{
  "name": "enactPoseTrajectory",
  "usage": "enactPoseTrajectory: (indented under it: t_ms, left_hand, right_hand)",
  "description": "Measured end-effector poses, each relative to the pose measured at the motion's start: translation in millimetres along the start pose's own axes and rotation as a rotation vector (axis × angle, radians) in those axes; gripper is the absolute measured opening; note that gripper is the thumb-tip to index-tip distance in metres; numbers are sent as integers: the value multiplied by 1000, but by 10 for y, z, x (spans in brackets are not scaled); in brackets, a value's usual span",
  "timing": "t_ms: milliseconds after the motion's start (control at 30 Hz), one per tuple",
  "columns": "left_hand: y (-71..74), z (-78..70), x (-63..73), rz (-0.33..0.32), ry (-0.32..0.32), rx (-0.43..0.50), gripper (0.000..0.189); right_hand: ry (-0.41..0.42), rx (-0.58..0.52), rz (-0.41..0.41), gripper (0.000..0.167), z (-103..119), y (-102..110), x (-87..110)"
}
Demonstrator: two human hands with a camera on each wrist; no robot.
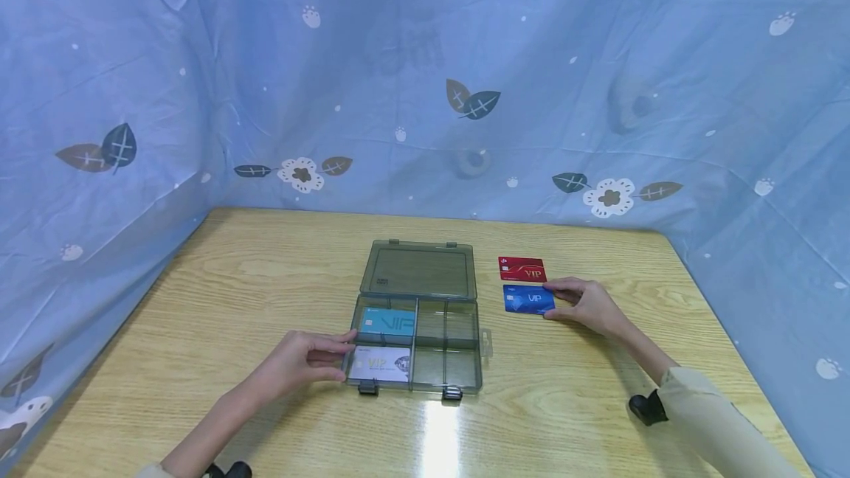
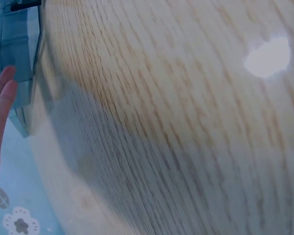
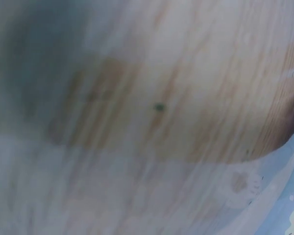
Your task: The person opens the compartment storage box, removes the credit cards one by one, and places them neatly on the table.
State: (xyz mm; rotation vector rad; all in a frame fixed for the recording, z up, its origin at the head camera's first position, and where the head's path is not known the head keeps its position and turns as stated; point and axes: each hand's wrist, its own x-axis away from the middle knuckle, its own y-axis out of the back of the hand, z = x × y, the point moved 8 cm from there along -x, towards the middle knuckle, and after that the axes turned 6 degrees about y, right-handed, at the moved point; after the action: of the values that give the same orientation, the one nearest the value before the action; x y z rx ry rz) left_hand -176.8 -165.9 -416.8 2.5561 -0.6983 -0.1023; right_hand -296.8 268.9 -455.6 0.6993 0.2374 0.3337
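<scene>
On the table lies a translucent grey-green compartment box [image 1: 446,369], its lid [image 1: 422,271] folded back flat behind it. A teal VIP card [image 1: 389,321] occupies the back left section. The front left section holds a white VIP card [image 1: 380,364]. My left hand [image 1: 312,357] touches the box's left side with fairly straight fingers, also seen beside the box in the left wrist view. To the right of the box, my right hand [image 1: 591,308] holds the right end of a blue VIP card [image 1: 526,299] between thumb and fingers. Just behind it lies a red VIP card [image 1: 518,269].
The box's right half has several dividers and no cards. Two dark latches [image 1: 452,393] stick out at its front, and a clear hanging tab [image 1: 487,343] at its right. A blue patterned cloth [image 1: 398,116] surrounds the wooden table [image 1: 265,264] at the back and sides.
</scene>
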Motion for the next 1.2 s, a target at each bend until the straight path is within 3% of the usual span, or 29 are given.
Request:
enactPoseTrajectory:
  t_ms: [400, 633, 967, 1200]
  left_hand:
    - [-5, 12, -10, 0, -4, 13, 44]
    - [2, 2, -7, 2, 4, 6, 44]
    - [1, 15, -11, -4, 3, -6, 44]
    - [5, 23, -8, -3, -8, 3, 45]
  right_hand:
    - [-6, -165, 48, 59, 8, -17, 8]
    - [-32, -183, 79, 53, 1, -18, 11]
    - [-58, -199, 75, 53, -7, -10, 20]
    - [-46, -349, 8, 53, 30, 22, 44]
